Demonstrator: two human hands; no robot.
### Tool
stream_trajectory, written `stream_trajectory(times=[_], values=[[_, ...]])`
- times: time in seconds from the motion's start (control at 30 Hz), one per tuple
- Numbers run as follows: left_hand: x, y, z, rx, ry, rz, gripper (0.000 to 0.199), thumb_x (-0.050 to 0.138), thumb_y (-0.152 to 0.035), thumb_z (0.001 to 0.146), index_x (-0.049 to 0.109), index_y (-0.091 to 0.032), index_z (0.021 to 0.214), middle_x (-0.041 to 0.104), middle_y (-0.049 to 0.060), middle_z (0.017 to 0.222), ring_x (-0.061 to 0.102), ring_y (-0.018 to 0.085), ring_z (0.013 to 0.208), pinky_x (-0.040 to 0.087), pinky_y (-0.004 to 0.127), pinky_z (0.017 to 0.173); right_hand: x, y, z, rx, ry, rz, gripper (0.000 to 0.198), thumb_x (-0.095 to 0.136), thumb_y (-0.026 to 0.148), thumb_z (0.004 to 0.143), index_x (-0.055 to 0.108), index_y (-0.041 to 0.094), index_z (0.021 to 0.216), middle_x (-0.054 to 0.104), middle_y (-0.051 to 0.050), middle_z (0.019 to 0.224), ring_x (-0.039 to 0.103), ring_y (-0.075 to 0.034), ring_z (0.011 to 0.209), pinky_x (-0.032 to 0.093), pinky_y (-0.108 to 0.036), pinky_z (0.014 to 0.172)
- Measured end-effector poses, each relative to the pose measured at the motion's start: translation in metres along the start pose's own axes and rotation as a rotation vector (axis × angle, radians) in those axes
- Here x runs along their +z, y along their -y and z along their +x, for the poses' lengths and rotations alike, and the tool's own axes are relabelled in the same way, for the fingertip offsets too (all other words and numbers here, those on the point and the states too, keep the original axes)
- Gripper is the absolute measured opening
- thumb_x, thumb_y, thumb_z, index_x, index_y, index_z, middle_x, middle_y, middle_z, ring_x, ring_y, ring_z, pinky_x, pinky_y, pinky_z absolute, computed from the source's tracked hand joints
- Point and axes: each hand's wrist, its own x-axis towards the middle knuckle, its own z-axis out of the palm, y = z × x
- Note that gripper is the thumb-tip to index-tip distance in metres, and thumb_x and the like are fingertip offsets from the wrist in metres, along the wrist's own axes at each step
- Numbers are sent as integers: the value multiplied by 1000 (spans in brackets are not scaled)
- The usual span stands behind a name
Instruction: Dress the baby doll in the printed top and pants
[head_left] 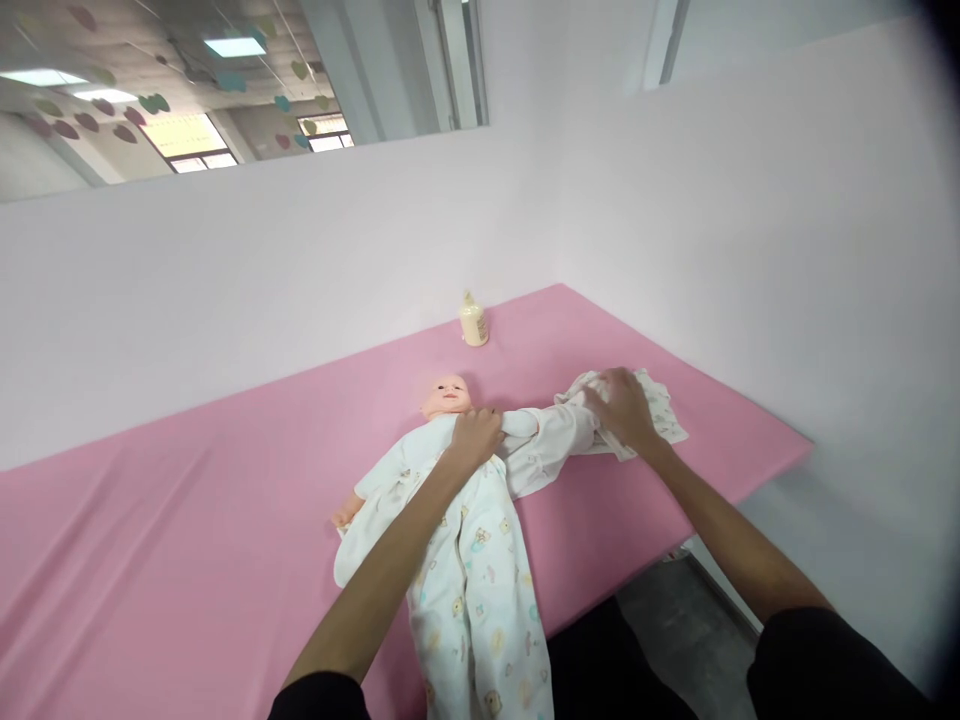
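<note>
- You are leaning over a surface covered in smooth pink sheeting (247, 520), where a bald, peach-coloured plastic baby doll (448, 393) is lying on its back, its head pointing away from you.
- The doll is wearing a plain white long-sleeved top (397, 455); one small peach hand is showing beyond the cuff at the picture's left.
- White trousers with scattered pastel animal prints (480, 580) are covering its lower body, both legs running straight toward you and wrinkling softly.
- A loose white cloth with faint prints (544, 465) is spreading out beside the doll, to your right.
- Your left hand (478, 438) is resting across the doll's upper chest with fingers curled; whether it is gripping fabric, you cannot tell.
- Your right hand (622, 405), slightly blurred, is curving loosely, partly open, over a crumpled white patterned cloth (661, 412); you cannot tell whether it is pinching any.
- A squat cream-coloured bottle with a pump-like top (474, 323) is standing upright beyond the doll's head, near the white wall (315, 260).
</note>
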Motion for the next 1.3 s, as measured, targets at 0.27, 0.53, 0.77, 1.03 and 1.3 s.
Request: stream_trajectory(times=[0.27,0.53,0.77,1.03,1.3], values=[[4,-2,0,14,-13,29,27,44,-13,89,62,-9,108,67,16,107,63,31,99,47,38,77,15,23,-23,170,667,297,53,56,68,81,40,21,62,42,3,61,39,-13,57,28,-28,54],[2,-17,3,239,-64,-33,32,50,-13,84,59,-13,115,66,11,115,60,25,109,44,33,89,9,30,-22,50,566,660,41,54,53,88,37,21,68,36,5,67,35,-12,62,29,-26,56],[-7,-19,5,192,-47,-20,25,47,-26,92,60,-15,111,69,11,107,65,26,95,45,34,75,3,16,-21,-74,320,355,41,48,48,93,35,21,64,38,4,61,38,-14,61,29,-29,60],[-15,7,4,83,-81,-260,32,41,-44,98,56,-18,110,70,8,105,65,25,91,40,31,70,-14,-13,-31,140,301,472,43,52,52,89,34,22,65,33,4,63,33,-12,59,27,-28,54],[-7,-8,12,48,-72,-273,45,44,-58,95,57,-18,112,67,10,114,63,27,102,43,32,79,24,4,-30,124,233,259,34,45,49,90,41,22,69,49,0,69,47,-18,69,37,-30,65]])
